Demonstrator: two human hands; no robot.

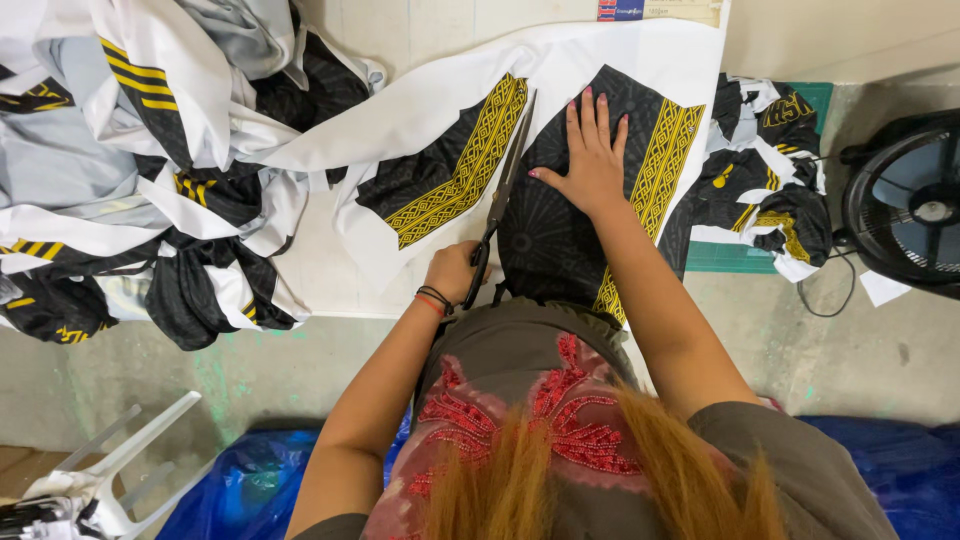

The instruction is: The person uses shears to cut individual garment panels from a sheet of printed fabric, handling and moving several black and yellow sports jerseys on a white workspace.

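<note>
A pale worktop [310, 290] stands over a grey concrete floor [850, 350]. A black fan [905, 205] sits at the right edge, a white plastic chair [110, 470] lies lower left, and blue plastic sheeting [245, 490] covers the floor near it.

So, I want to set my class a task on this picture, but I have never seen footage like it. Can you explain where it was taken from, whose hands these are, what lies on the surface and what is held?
There is no machine here. The one picture comes from a camera worn on a person's head, looking down, so the hair and both arms at the bottom belong to the wearer.

The left hand, with bands round its wrist, grips long scissors, whose blades point away along printed fabric. The fabric is white with black panels and yellow patterned stripes. The right hand lies flat, fingers spread, on one black panel.

Everything rests on a pale table. To the left is a heap of the same kind of fabric; to the right a smaller pile of cut pieces lies on a green mat. A black fan stands at the right edge, and a white plastic chair shows at the lower left.
</note>
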